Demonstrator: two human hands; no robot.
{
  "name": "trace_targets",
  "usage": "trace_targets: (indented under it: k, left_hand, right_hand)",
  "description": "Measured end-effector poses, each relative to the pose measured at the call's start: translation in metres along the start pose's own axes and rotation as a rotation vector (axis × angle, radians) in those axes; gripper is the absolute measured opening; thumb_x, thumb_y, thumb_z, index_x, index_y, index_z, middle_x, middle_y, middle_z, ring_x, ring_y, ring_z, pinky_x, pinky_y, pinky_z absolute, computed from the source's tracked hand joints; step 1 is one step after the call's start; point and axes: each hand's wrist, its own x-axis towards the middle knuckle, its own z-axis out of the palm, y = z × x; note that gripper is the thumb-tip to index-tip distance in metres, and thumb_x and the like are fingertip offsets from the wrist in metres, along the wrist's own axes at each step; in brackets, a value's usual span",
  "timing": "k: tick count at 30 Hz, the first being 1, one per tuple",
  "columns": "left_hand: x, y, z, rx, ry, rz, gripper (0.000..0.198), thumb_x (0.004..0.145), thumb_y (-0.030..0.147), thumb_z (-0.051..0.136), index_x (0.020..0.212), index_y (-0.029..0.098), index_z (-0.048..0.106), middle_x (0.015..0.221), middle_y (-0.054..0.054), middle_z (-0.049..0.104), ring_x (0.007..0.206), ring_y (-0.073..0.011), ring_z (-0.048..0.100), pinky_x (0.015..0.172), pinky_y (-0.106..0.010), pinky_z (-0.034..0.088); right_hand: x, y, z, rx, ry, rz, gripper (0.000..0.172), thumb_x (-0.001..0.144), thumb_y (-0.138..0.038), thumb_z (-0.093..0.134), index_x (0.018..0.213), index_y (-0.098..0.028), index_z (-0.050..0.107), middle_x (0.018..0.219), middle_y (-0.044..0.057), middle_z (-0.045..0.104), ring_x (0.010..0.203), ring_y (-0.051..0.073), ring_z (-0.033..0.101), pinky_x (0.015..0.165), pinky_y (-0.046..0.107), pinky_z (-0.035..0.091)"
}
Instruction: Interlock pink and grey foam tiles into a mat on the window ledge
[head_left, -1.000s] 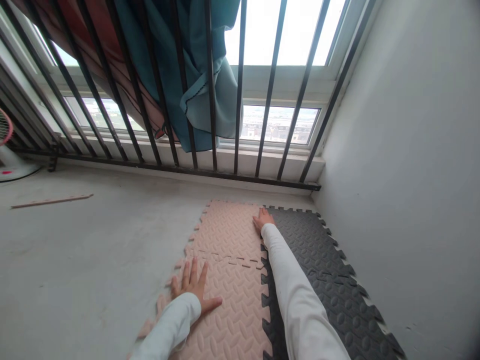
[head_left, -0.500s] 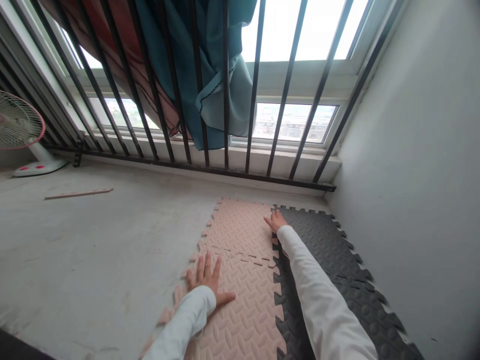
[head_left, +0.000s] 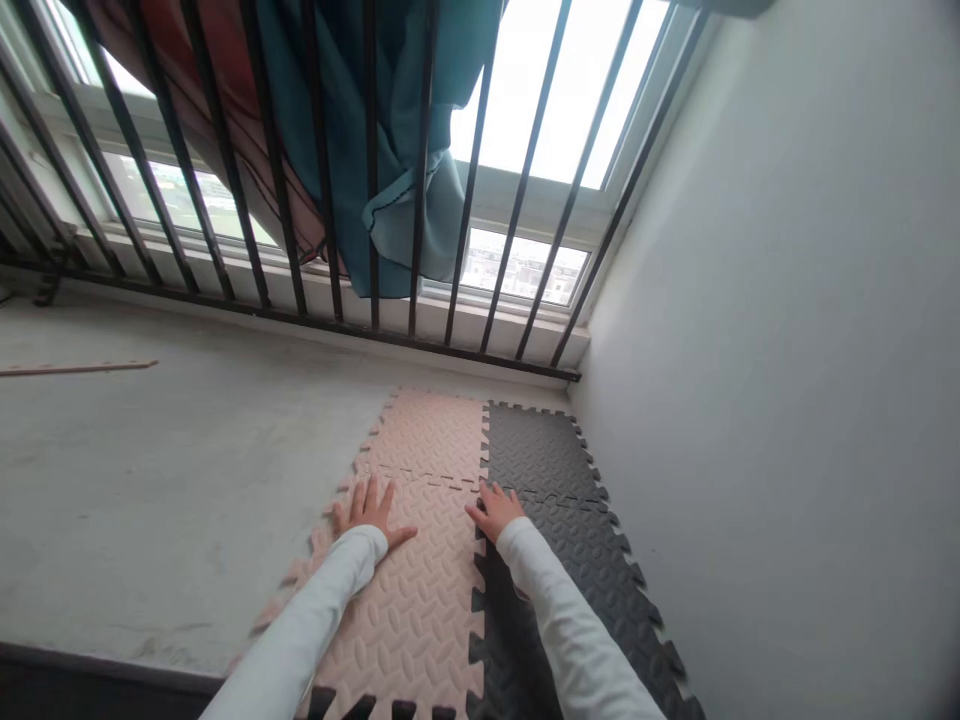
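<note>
Several foam floor tiles with toothed edges lie on the floor, pink ones on the left and dark grey ones on the right. My left hand [head_left: 369, 517] rests flat with spread fingers on the left side of the nearer pink tile [head_left: 409, 610]. At the seam between pink and grey, my right hand [head_left: 496, 510] touches the edges, its fingers stretched out and somewhat apart. The farther pink tile [head_left: 431, 435] and the farther dark grey tile [head_left: 538, 452] meet along the same seam. My right sleeve covers part of the nearer dark grey tile [head_left: 592, 560].
A black metal railing [head_left: 352, 328] runs across the far side, with teal and pink curtains [head_left: 397, 220] and windows behind it. A white wall [head_left: 772, 330] rises on the right. A thin pinkish strip [head_left: 82, 369] lies on the grey floor [head_left: 172, 480] at left.
My right hand has slid back toward me along the pink-grey seam. My left hand stays on the pink tile. The view has turned right, so the fan is out of sight.
</note>
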Motion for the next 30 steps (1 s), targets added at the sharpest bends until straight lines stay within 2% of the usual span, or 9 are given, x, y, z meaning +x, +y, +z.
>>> trace_targets:
  k: [3,5,7,10,13,16,21,24,30]
  left_hand:
    - [-0.025,0.013,-0.006,-0.014,0.024,-0.075,0.066,0.071,0.057,0.031,0.131,0.03,0.018,0.143,-0.002,0.007,0.128,-0.0279,0.003,0.095,-0.059,0.007]
    - [-0.05,0.024,-0.005,-0.02,0.015,-0.044,0.052,0.077,0.041,0.031,0.128,0.03,0.027,0.141,-0.003,0.019,0.127,-0.0261,0.013,0.095,-0.058,0.015]
    - [-0.08,0.035,0.0,-0.016,-0.008,0.092,0.048,0.076,0.031,0.033,0.124,0.028,0.035,0.136,-0.004,0.03,0.124,-0.0238,0.022,0.094,-0.054,0.021]
    - [-0.125,0.049,0.011,0.015,-0.05,0.272,0.046,0.071,0.035,0.042,0.117,0.027,0.045,0.132,-0.007,0.037,0.12,-0.0257,0.029,0.093,-0.052,0.024]
    - [-0.157,0.059,0.019,0.076,-0.089,0.283,0.057,0.064,0.047,0.048,0.118,0.028,0.044,0.134,-0.01,0.033,0.12,-0.0312,0.027,0.093,-0.061,0.014]
    - [-0.17,0.06,0.018,0.125,-0.126,0.288,0.068,0.064,0.054,0.047,0.125,0.027,0.034,0.138,-0.012,0.024,0.123,-0.0318,0.021,0.093,-0.062,0.011]
    - [-0.17,0.04,0.008,0.152,-0.187,0.39,0.06,0.069,0.047,0.047,0.125,0.031,0.031,0.14,-0.008,0.019,0.126,-0.0262,0.018,0.091,-0.058,0.023]
    - [-0.175,0.028,0.008,0.154,-0.175,0.435,0.055,0.071,0.042,0.047,0.123,0.036,0.031,0.14,-0.004,0.021,0.125,-0.025,0.019,0.091,-0.056,0.025]
    - [-0.199,0.022,0.021,0.214,0.056,0.421,0.046,0.076,0.039,0.04,0.121,0.025,0.04,0.132,-0.012,0.035,0.117,-0.0258,0.034,0.097,-0.055,0.012]
  right_hand:
    - [-0.048,-0.003,0.008,-0.009,0.004,-0.03,0.066,0.075,-0.052,0.032,0.133,-0.024,0.014,0.14,0.004,0.017,0.128,0.02,0.01,0.101,0.051,0.009]
    - [-0.088,0.006,0.017,-0.035,-0.064,0.107,0.072,0.071,-0.048,0.043,0.132,-0.028,0.01,0.142,0.004,0.008,0.128,0.024,0.007,0.097,0.055,0.018]
    - [-0.127,0.022,0.025,-0.053,-0.111,0.286,0.077,0.068,-0.044,0.049,0.132,-0.03,0.01,0.142,0.006,0.005,0.128,0.028,0.007,0.09,0.054,0.029]
    - [-0.172,0.048,0.031,-0.077,-0.141,0.49,0.067,0.071,-0.044,0.047,0.13,-0.034,0.016,0.139,0.011,0.021,0.125,0.032,0.018,0.087,0.052,0.033]
    - [-0.194,0.061,0.037,-0.124,-0.136,0.511,0.059,0.072,-0.041,0.048,0.127,-0.038,0.025,0.134,0.012,0.03,0.121,0.031,0.029,0.088,0.05,0.032]
    - [-0.2,0.06,0.04,-0.134,-0.096,0.505,0.062,0.07,-0.039,0.052,0.126,-0.037,0.027,0.136,0.012,0.026,0.122,0.032,0.027,0.091,0.049,0.029]
    - [-0.221,0.052,0.034,0.111,-0.065,0.353,0.064,0.069,-0.036,0.055,0.127,-0.024,0.032,0.132,0.009,0.036,0.121,0.023,0.031,0.098,0.035,0.028]
    - [-0.255,0.054,0.027,0.173,0.017,0.279,0.059,0.073,-0.033,0.051,0.127,-0.019,0.032,0.128,0.004,0.042,0.117,0.014,0.036,0.098,0.022,0.027]
    - [-0.354,0.07,-0.008,0.137,0.124,0.372,0.055,0.071,-0.033,0.053,0.123,-0.018,0.04,0.124,0.004,0.045,0.114,0.019,0.041,0.097,0.027,0.031]
